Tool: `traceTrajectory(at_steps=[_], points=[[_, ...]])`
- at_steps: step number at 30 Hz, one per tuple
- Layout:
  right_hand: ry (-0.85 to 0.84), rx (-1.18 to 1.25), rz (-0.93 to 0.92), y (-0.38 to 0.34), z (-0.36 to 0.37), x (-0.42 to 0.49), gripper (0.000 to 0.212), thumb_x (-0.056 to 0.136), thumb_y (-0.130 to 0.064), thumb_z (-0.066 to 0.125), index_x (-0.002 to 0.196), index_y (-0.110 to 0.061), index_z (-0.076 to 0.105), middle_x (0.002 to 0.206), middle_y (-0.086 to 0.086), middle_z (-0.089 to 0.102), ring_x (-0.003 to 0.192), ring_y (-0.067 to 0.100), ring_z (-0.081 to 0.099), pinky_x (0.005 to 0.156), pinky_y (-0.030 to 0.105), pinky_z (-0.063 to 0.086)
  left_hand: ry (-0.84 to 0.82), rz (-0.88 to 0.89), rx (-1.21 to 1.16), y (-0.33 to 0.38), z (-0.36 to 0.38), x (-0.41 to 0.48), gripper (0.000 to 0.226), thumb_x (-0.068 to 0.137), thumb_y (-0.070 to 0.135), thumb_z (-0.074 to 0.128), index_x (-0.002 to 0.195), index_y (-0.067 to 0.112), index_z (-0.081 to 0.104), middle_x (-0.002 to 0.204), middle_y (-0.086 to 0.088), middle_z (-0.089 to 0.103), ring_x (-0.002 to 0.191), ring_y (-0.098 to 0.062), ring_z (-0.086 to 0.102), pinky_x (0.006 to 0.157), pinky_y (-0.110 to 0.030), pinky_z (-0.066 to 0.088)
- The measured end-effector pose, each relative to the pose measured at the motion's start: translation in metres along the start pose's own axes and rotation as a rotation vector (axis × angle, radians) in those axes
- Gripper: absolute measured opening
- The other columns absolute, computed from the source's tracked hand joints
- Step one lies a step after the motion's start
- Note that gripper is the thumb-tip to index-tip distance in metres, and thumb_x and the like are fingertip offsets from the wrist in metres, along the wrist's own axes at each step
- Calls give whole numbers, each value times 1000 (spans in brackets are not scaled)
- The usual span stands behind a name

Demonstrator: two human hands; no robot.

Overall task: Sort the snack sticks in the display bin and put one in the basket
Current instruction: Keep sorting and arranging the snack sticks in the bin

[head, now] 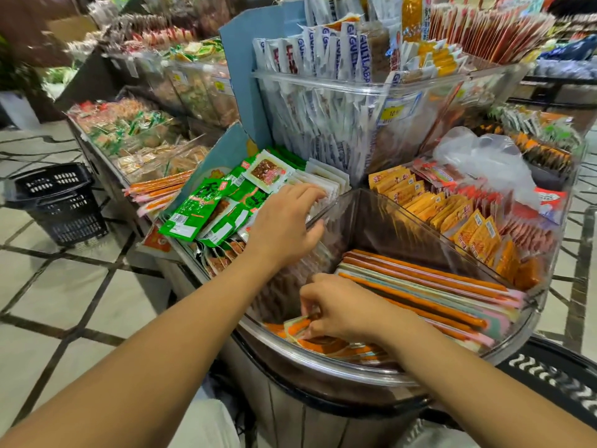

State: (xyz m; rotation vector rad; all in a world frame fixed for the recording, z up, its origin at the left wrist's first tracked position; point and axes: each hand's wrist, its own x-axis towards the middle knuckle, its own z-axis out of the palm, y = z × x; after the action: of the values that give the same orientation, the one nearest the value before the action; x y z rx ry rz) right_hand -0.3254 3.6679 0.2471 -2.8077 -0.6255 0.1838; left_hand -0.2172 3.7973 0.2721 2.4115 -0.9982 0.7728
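The basket (pixel 58 205) stands on the floor well left of the bin (pixel 387 227), so a stick carried there could snag the green packs (pixel 200 211) heaped left of the bin and spill them. The left hand (pixel 284 221) lies over the bin's left wall; whether its grip clasps it cannot be told. Inside the bin, the right hand (pixel 342 307) pinches the near ends of flat-lying sticks (pixel 429 286); a tug may drag neighbours askew. Orange packs (pixel 420 202) fill the compartment to the bin's right.
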Motion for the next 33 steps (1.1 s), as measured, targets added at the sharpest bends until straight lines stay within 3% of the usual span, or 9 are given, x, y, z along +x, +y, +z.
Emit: traceTrajectory(at_steps=[5,10,13,16,22,25,27,30,33], points=[[197,247,30,11,-10,-20,17,79,-25,77,77,-23,61,78,-6,66,76,8,61,70,35,52,-2,-6,2,0,-1,0,43,85,32,64,124,16,62,125,-2,64,111,-25,58,95,-43,50],[523,545,172,23,-26,-42,17,86,-33,77,82,-23,65,77,-6,70,72,10,68,70,31,55,-5,-3,6,2,-2,1,43,85,32,65,125,16,61,123,-2,64,111,-24,58,95,-43,50],[631,705,268,25,-33,-55,47,89,-57,56,87,-11,65,70,4,72,69,18,72,73,44,57,3,7,24,2,-2,2,43,86,33,65,126,16,61,123,-2,64,111,-23,58,94,-42,51],[706,892,307,25,-42,-69,61,89,-59,46,94,1,60,66,15,71,65,28,73,64,40,56,1,28,33,3,-1,3,43,84,33,62,123,14,62,121,-3,65,108,-26,59,91,-44,51],[946,929,292,25,-66,-90,31,101,-25,56,88,1,66,69,11,72,48,26,60,51,37,50,52,144,146,4,-3,2,40,83,25,67,120,9,64,123,-7,64,108,-29,60,91,-44,52],[1001,955,302,26,-75,-99,26,101,-22,56,88,-2,66,80,14,76,49,28,63,50,37,54,105,269,127,18,-8,-4,31,87,28,57,108,9,69,111,-6,68,101,-27,61,87,-42,51],[1008,972,312,29,-79,-101,33,101,-28,55,89,1,67,81,16,76,51,28,64,49,35,53,13,245,-36,38,-10,-17,34,91,41,53,108,16,69,102,0,70,95,-22,63,83,-39,51],[1005,1092,321,31,-84,-102,41,104,-36,46,90,-1,63,81,19,75,49,26,64,46,30,51,-341,62,-333,61,-6,-37,40,93,60,49,119,33,63,93,15,66,86,-4,60,78,-30,49],[1002,1168,338,30,-87,-105,46,104,-46,39,91,-7,60,80,21,74,49,28,65,44,28,50,-463,32,-453,62,2,-47,27,93,54,59,104,31,65,76,14,59,71,-2,56,69,-29,45]])
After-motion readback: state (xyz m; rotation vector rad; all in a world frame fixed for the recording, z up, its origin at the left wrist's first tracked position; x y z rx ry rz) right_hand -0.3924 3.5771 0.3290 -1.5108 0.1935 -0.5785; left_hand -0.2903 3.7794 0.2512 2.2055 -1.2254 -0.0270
